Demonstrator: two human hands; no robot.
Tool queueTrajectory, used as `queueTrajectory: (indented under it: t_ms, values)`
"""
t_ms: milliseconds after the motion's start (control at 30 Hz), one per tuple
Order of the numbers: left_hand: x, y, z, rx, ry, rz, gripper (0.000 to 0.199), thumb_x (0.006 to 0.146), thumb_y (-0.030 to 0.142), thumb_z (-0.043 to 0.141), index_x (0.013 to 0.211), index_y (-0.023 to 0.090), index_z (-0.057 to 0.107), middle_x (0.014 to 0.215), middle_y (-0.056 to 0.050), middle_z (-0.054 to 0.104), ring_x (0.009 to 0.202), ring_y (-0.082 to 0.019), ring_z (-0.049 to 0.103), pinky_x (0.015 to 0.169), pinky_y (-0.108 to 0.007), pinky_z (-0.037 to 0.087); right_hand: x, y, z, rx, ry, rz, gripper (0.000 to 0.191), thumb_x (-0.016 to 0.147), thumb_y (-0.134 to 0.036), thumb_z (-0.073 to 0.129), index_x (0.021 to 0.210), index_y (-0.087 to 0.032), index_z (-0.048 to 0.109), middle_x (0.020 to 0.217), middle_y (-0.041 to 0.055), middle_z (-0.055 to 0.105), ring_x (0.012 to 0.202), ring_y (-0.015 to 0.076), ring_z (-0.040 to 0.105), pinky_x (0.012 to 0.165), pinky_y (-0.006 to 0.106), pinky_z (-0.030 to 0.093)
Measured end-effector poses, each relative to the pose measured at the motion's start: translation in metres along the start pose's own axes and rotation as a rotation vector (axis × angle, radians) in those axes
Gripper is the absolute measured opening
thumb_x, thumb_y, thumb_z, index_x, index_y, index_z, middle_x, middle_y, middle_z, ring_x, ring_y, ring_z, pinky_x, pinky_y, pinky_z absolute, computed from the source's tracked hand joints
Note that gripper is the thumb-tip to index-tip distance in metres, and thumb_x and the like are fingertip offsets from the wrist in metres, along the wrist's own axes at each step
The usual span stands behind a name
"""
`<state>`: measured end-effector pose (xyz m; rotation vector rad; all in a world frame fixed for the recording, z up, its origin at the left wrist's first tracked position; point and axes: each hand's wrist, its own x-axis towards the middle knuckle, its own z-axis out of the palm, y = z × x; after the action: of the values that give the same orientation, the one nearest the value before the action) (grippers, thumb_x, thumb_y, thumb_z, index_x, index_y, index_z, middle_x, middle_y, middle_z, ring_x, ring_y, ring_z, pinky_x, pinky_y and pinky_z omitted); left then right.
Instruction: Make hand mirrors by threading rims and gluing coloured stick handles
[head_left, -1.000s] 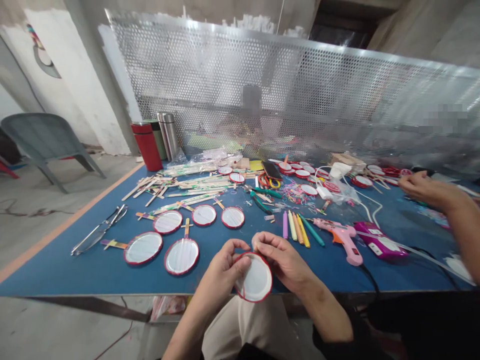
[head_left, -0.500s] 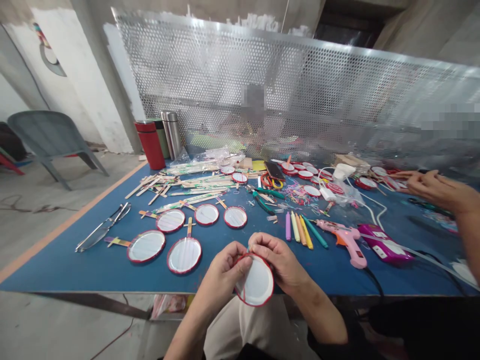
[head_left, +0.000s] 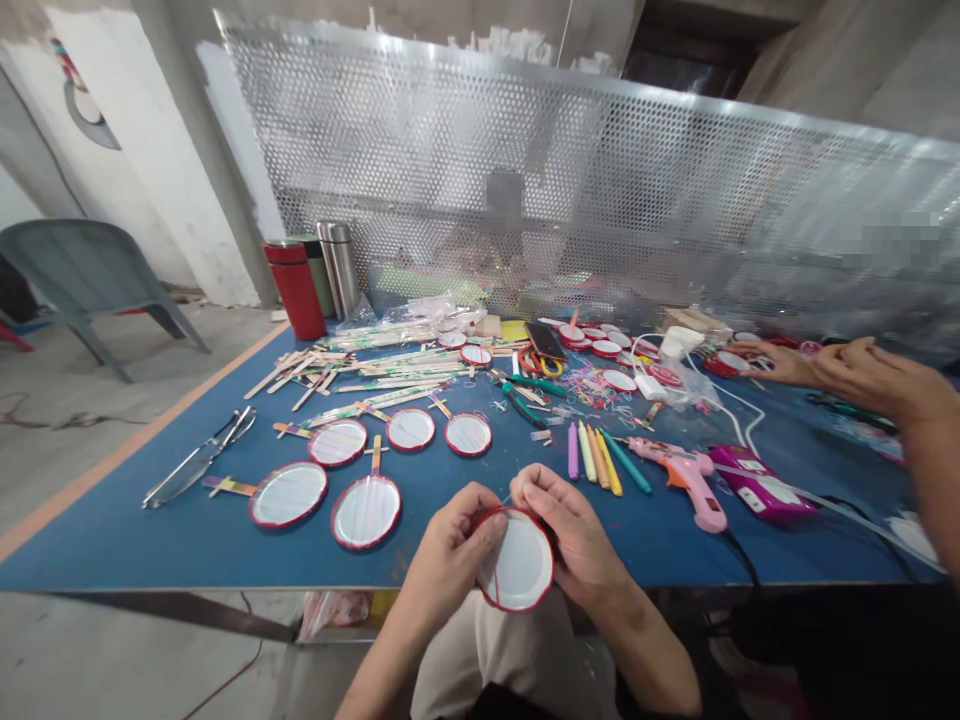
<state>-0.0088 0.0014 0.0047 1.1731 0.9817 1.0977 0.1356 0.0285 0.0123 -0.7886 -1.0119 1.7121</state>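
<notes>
A round white jar lid (head_left: 523,565) with a red rim is held upright just over the table's front edge, a thin red strand crossing its left side. My left hand (head_left: 448,545) grips its upper left rim, thumb pressed on the white face. At the top edge, my right hand (head_left: 568,535) pinches with thumb and forefinger; a thin strand shows near the fingertips, too small to name. Beyond my hands lie several similar lids with stick handles, among them a near lid (head_left: 366,512) and a left lid (head_left: 289,494).
Right of my hands are colored crayons (head_left: 592,457), a pink glue gun (head_left: 701,485) and a purple box (head_left: 765,485). Pliers (head_left: 517,400), loose wooden sticks (head_left: 296,375) and bottles (head_left: 296,290) stand or lie farther back. Another person's hands (head_left: 855,370) work at the right; eyeglasses (head_left: 202,455) lie left.
My right fingertips have lifted slightly away from the lid's top edge, and the lid has shifted slightly right. The other person's hand has reached left toward a stack of lids.
</notes>
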Motion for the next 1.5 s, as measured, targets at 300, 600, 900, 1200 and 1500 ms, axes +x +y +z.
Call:
queueTrajectory:
  t_ms: [300, 600, 900, 1200, 1500]
  values:
    - [0.0, -0.006, 0.006, 0.175, 0.166, 0.083, 0.016, 0.083, 0.033, 0.052, 0.075, 0.019, 0.053, 0.064, 0.004, 0.047, 0.06, -0.012, 0.042, 0.055, -0.021, 0.033, -0.029, 0.002, -0.014, -0.814, 0.106, -0.525, 0.019, 0.096, -0.026, 0.045, 0.08, -0.021, 0.054, 0.073, -0.0014, 0.051, 0.066, 0.0127, 0.048, 0.062, 0.022, 0.041]
    - [-0.003, -0.008, 0.01, 0.262, 0.239, 0.084, 0.015, 0.084, 0.03, 0.05, 0.074, 0.02, 0.054, 0.062, 0.005, 0.048, 0.058, -0.012, 0.043, 0.055, -0.021, 0.035, -0.052, 0.036, -0.007, -1.004, 0.366, -0.746, 0.017, 0.093, -0.011, 0.043, 0.086, -0.023, 0.053, 0.072, -0.0014, 0.054, 0.064, 0.012, 0.053, 0.062, 0.019, 0.044]
    - [-0.005, -0.009, 0.014, 0.268, 0.32, 0.067, 0.015, 0.087, 0.031, 0.046, 0.078, 0.021, 0.051, 0.059, 0.006, 0.044, 0.053, -0.011, 0.042, 0.051, -0.021, 0.032, -0.067, 0.062, 0.002, -0.981, 0.452, -0.723, 0.015, 0.095, -0.017, 0.043, 0.087, -0.023, 0.055, 0.069, 0.0007, 0.056, 0.06, 0.0135, 0.054, 0.056, 0.023, 0.043]
    - [-0.006, -0.011, 0.017, 0.348, 0.406, 0.07, 0.013, 0.087, 0.031, 0.046, 0.08, 0.022, 0.052, 0.057, 0.007, 0.042, 0.05, -0.011, 0.04, 0.048, -0.021, 0.031, -0.071, 0.077, 0.013, -0.775, 0.461, -0.551, 0.021, 0.098, -0.026, 0.042, 0.082, -0.023, 0.055, 0.062, -0.0002, 0.057, 0.057, 0.0142, 0.058, 0.058, 0.025, 0.046]
    - [-0.003, -0.012, 0.015, 0.383, 0.476, 0.061, 0.011, 0.084, 0.03, 0.047, 0.08, 0.022, 0.053, 0.058, 0.007, 0.044, 0.052, -0.012, 0.04, 0.05, -0.021, 0.033, -0.068, 0.08, -0.001, -0.845, 0.496, -0.617, 0.017, 0.095, -0.025, 0.048, 0.085, -0.022, 0.062, 0.064, 0.0024, 0.066, 0.056, 0.015, 0.064, 0.056, 0.024, 0.048]
